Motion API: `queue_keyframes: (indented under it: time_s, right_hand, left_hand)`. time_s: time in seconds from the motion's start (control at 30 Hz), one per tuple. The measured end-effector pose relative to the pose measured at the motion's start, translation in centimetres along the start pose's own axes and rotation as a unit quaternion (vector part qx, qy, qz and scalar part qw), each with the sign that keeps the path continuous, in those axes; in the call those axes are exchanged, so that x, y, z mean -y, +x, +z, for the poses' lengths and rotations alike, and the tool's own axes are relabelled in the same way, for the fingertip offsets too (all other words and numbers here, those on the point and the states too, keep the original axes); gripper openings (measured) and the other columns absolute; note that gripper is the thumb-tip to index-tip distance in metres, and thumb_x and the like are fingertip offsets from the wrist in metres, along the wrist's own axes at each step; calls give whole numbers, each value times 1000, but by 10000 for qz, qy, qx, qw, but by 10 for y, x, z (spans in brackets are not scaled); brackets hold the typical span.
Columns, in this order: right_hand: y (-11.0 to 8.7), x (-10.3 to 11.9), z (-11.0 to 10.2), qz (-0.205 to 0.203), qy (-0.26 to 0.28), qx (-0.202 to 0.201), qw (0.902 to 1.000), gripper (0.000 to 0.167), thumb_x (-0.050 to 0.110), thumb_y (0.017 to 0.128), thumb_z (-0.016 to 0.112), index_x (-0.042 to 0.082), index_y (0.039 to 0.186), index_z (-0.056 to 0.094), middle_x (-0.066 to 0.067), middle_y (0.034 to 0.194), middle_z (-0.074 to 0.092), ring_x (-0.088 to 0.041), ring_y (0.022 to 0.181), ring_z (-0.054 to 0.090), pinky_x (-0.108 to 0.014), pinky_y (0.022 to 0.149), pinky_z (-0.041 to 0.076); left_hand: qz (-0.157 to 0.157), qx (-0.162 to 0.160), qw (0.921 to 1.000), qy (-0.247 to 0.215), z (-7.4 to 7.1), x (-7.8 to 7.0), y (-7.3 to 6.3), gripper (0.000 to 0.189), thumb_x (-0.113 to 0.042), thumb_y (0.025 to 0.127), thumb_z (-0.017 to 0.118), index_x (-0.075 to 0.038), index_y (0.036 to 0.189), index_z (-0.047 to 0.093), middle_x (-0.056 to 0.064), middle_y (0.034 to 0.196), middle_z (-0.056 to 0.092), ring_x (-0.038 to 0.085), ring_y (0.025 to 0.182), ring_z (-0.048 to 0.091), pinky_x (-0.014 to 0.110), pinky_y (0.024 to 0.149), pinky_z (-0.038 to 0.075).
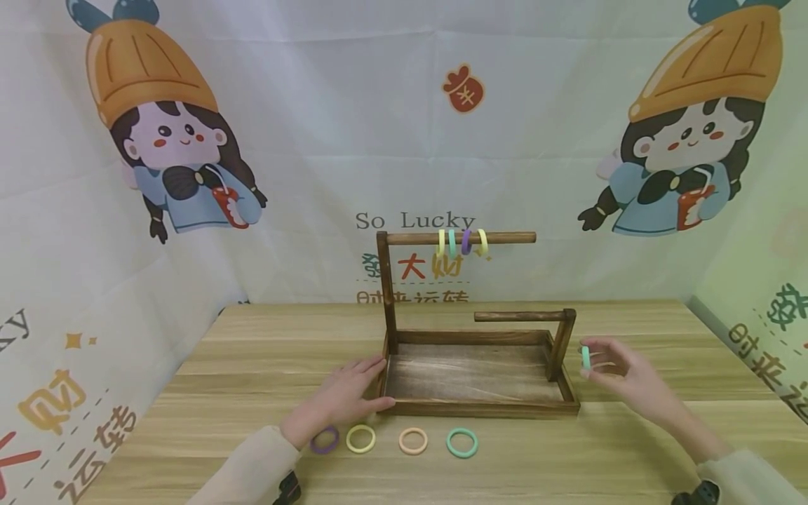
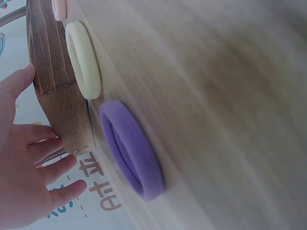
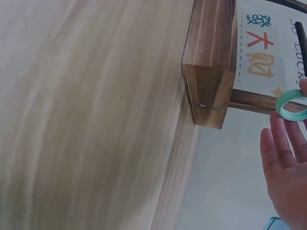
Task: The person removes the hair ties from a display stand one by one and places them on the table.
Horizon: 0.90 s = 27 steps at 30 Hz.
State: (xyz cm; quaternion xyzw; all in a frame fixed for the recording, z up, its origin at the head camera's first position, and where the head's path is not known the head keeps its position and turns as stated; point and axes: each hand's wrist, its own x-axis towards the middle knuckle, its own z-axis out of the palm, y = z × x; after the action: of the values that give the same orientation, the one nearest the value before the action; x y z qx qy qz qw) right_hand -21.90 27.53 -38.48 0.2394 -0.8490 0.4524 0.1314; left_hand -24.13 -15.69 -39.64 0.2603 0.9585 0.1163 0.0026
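Note:
A dark wooden rack (image 1: 473, 407) stands on the table, a shallow tray with a tall post and bar at its left and a short post and bar at its right. My left hand (image 1: 344, 393) rests on the tray's left end with its fingers extended; the left wrist view shows thumb and fingertips against the wood. Just beyond the short post, my right hand (image 1: 631, 375) pinches a mint green ring (image 3: 288, 105) between thumb and fingers, held upright above the table. Two yellow rings, a green one and a purple ring (image 1: 466, 242) hang on the upper bar (image 1: 511, 238). Nothing hangs on the lower bar (image 1: 514, 317).
In front of the tray lie a purple ring (image 2: 132, 151), a yellow ring (image 1: 361, 451), a peach ring (image 1: 413, 452) and a green ring (image 1: 462, 455) in a row on the wooden table (image 1: 536, 463). A printed cloth (image 1: 328, 105) hangs behind.

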Motion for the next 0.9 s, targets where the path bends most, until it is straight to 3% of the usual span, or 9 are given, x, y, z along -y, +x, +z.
queue_keyframes:
  time_s: [0.2,0.53,0.7,0.9]
  right_hand:
    - [-3,3,9,-280,-124,84,9995,40,-1,78,64,-5,114,48,-17,100,56,-9,85,54,-25,72,48]
    - [-7,12,25,-537,-154,373,9977,38,5,76,68,0,112,55,-2,96,59,-10,81,54,-29,70,48]
    - [-9,12,33,-911,-236,546,9941,38,4,74,70,-1,108,56,4,89,60,-10,77,55,-28,67,48]
    - [-11,10,43,-1401,73,928,9857,37,1,73,70,-3,108,55,2,85,59,-11,72,56,-25,62,49]
  left_hand:
    - [33,-23,10000,-19,-1,0,-1,75,-54,81,51,-2,134,36,14,137,32,40,120,31,56,95,24]
    - [24,-44,10000,-84,-1,-1,-2,74,-53,81,52,-1,133,37,15,136,34,42,119,31,57,93,26]
    - [-2,-35,10000,-74,-2,-2,-2,74,-52,81,52,-1,133,36,15,136,33,42,119,31,57,93,25]
    - [19,-37,10000,-22,-3,-3,-3,74,-52,82,52,-1,133,36,15,136,33,41,119,31,57,93,25]
